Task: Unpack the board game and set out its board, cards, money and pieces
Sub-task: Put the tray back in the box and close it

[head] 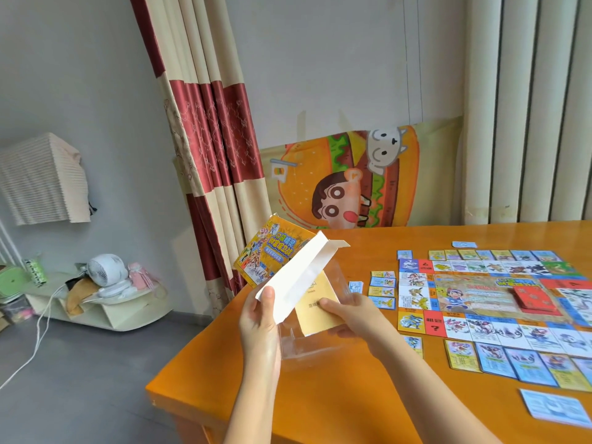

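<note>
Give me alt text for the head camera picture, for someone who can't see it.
Over an orange table, the left hand grips an opened game box by its white flap and the right hand pinches a yellow leaflet. Beside them the board lies flat, with cards around it and a red stack on it.

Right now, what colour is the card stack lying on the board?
The card stack is red, clearest in the head view.

One head-worn wide-angle view. I look forward and down from the table's (320,405) near left corner. Left hand (259,318) and right hand (352,315) close, board (480,293) further right, wall (320,75) far. Frame tilted.
</note>
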Available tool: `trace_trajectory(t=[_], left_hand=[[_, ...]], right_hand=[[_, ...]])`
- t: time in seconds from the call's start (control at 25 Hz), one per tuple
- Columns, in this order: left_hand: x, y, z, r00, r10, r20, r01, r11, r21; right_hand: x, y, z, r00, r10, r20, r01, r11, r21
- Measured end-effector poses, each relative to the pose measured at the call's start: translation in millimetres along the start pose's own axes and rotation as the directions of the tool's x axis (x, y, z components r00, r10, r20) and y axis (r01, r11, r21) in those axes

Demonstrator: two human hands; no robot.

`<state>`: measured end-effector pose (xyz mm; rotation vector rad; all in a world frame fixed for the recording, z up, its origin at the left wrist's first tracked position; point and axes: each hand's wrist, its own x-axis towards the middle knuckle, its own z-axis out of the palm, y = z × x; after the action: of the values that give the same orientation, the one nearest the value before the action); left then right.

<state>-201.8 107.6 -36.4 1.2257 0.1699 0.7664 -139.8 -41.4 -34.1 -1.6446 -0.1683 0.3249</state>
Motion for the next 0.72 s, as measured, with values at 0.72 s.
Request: trace_trajectory(t=[0.72], left_hand=[[47, 30, -31, 0.963, 0.205, -0.173, -0.173, 0.967, 0.187]], right_hand=[[-44, -24, -63, 0.942, -0.056, 0.332, 0.096, 0.99, -0.107]])
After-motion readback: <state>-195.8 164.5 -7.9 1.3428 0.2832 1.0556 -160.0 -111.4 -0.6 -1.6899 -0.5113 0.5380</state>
